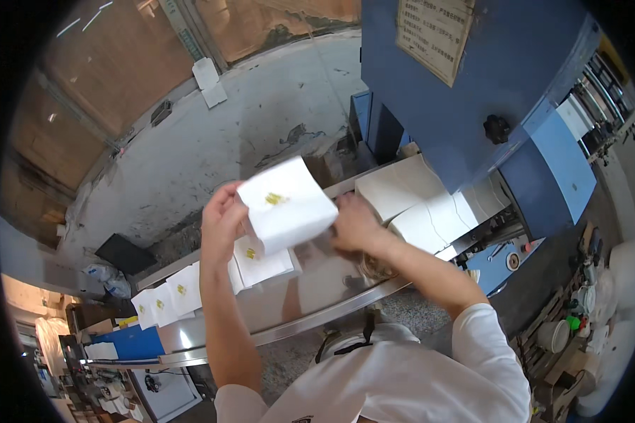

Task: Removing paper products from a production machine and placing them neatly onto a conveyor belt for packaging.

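Note:
A white paper stack (pixel 289 211) with a gold-yellow print is lifted and tilted above the metal table (pixel 324 282). My left hand (pixel 222 218) is closed on its left edge, with the thumb toward the front. My right hand (pixel 358 224) is at the stack's right edge, smeared by motion. Its fingertips are partly hidden, and whether they grip the paper cannot be made out. Just below the lifted stack, another printed white stack (pixel 261 266) lies on the table. Further left, several similar printed papers (pixel 183 290) overlap in a row.
Blank white paper (pixel 434 218) lies in overlapping layers on the right, beneath a blue machine (pixel 473 99) with a black knob (pixel 496 130). A blue board (pixel 130 343) is at the table's left end. Beyond the table, a white folded sheet (pixel 209 83) rests near the wall.

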Tool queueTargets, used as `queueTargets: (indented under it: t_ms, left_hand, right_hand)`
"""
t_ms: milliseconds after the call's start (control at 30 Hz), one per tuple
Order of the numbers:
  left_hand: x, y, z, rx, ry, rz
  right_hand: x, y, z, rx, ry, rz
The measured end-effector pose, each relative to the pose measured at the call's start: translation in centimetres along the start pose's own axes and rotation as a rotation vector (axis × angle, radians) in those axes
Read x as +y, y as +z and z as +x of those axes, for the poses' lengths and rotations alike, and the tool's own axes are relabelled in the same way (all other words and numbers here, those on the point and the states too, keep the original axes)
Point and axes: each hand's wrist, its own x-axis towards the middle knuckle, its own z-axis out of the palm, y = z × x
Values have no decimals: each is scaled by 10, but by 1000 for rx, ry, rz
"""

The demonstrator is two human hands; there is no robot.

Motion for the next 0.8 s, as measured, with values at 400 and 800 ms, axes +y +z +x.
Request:
queueTargets:
  t_ms: [400, 800]
  left_hand:
    - [-93, 79, -58, -207, -255, 826]
    - [-165, 82, -89, -36, -290, -43]
  right_hand:
    - [-53, 7, -92, 76, 305, 1012]
    - [-67, 39, -92, -26, 347, 1436]
